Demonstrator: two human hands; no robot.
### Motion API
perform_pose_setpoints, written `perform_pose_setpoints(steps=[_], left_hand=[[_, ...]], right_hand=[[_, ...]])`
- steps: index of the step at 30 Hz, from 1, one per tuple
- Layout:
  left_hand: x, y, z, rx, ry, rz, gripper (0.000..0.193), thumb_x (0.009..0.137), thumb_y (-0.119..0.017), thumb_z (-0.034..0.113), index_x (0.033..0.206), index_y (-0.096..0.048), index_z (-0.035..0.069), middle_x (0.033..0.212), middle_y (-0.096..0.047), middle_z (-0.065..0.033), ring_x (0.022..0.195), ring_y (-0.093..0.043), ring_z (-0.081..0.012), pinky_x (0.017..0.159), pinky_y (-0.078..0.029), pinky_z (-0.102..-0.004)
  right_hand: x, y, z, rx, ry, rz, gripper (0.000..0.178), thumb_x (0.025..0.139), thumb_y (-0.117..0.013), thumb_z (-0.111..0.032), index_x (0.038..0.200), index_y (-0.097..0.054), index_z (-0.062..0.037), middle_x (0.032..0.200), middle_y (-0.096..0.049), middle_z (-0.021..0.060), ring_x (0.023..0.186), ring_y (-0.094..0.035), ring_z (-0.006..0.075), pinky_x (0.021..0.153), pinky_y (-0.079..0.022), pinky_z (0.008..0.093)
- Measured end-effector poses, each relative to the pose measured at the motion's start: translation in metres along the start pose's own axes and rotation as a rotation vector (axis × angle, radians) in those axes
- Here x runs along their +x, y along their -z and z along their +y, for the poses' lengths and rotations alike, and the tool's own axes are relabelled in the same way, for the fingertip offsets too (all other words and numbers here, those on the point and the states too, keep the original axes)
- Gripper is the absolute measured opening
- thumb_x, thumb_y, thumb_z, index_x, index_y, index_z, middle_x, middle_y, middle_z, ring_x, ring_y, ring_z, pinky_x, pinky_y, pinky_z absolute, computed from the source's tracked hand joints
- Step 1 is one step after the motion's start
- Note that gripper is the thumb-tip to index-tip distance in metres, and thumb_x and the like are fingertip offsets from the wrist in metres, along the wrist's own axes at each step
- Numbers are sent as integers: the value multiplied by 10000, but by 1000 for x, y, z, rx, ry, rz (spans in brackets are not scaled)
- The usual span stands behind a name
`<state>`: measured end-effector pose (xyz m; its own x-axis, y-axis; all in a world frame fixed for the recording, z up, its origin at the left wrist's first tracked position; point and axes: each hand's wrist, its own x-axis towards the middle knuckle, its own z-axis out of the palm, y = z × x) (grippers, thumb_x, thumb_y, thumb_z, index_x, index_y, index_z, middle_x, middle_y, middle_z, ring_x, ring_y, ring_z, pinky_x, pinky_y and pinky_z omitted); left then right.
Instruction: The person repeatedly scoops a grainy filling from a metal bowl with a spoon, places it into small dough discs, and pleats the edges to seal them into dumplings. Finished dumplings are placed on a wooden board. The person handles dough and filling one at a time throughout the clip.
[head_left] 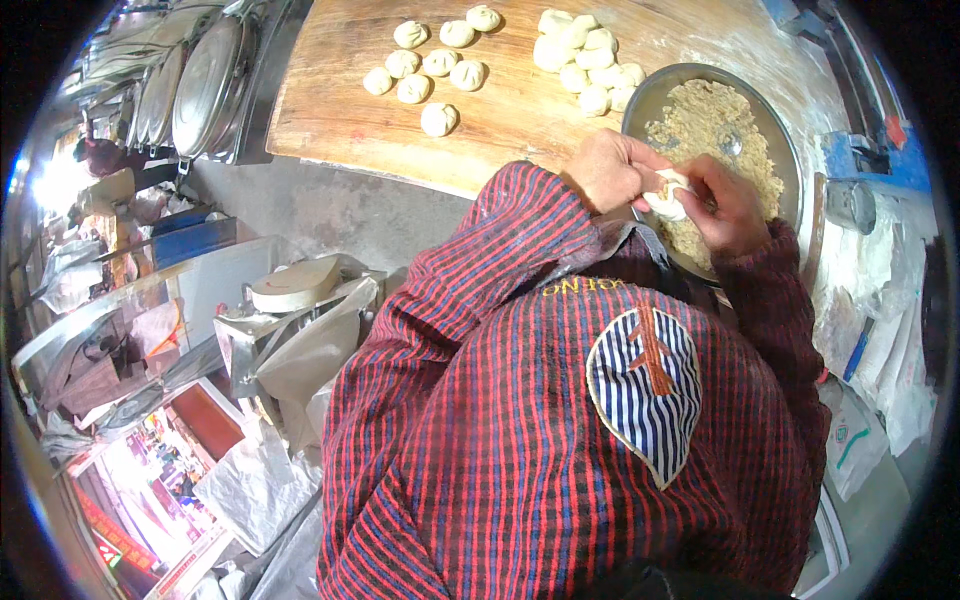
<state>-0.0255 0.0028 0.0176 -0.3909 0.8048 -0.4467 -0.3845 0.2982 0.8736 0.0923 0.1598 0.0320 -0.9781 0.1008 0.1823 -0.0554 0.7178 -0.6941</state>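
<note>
Between my hands is a bun (664, 203) of white dough, with a little pale brown filling showing at its top. My left hand (612, 168) is closed on its left side with thumb and forefinger. The fingers of my right hand (728, 208) pinch its edge from the right. Both hands are over the near left part of a dark metal bowl (655, 95). Crumbly, light brown filling (715, 115) lies in the bowl, with a shiny metal piece (732, 143) partly sunk in it.
Several pleated buns (440, 63) sit apart on the floured wooden board (330, 90). A heap of dough pieces (575, 50) lies left of the bowl. Round metal lids (210, 85) stand off the board's left side. Plastic bags (850, 280) hang at the right.
</note>
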Motion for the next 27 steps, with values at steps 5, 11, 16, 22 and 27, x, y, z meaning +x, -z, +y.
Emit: perform_pose_setpoints(steps=[5, 11, 16, 22, 27], left_hand=[[-3, -17, -7, -701, 91, -34, 369, 948, -431, 224, 1250, -421, 13, 1106, -573, -77, 946, -576, -137, 744, -523, -267], [-9, -20, -17, -278, -129, -25, 310, 965, -406, 193, 1200, -479, 5, 995, -591, -63, 793, -588, -147, 710, -502, -251], [-6, -12, -17, 186, -184, -28, 294, 940, -416, 157, 1158, -539, 3, 890, -626, -100, 791, -596, -166, 699, -484, -280], [-13, -1, -7, 612, -295, -122, 282, 919, -446, 130, 1157, -550, 18, 857, -620, -95, 744, -571, -145, 719, -478, -293], [-15, 2, 1, 454, -200, -169, 305, 915, -443, 165, 1152, -543, 0, 913, -632, -135, 843, -599, -216, 769, -476, -339]], right_hand=[[1, -17, 1, -215, 103, 271, 100, 783, -647, -133, 803, -554, -103, 699, -568, 75, 616, -599, 257, 507, -457, 350], [-2, -6, -2, -25, -76, 88, 188, 783, -655, -226, 838, -549, -80, 738, -573, 83, 631, -582, 280, 548, -464, 332], [6, 3, -2, -76, 69, -67, 217, 770, -666, -240, 849, -550, -73, 732, -548, 78, 656, -574, 267, 537, -449, 355], [0, -5, -8, -166, 424, -160, 141, 771, -631, -205, 809, -564, -87, 691, -507, 85, 634, -552, 289, 540, -445, 394], [2, 4, -4, -138, 199, -175, 155, 797, -598, -217, 786, -541, -73, 722, -545, 99, 655, -566, 305, 546, -437, 386]])
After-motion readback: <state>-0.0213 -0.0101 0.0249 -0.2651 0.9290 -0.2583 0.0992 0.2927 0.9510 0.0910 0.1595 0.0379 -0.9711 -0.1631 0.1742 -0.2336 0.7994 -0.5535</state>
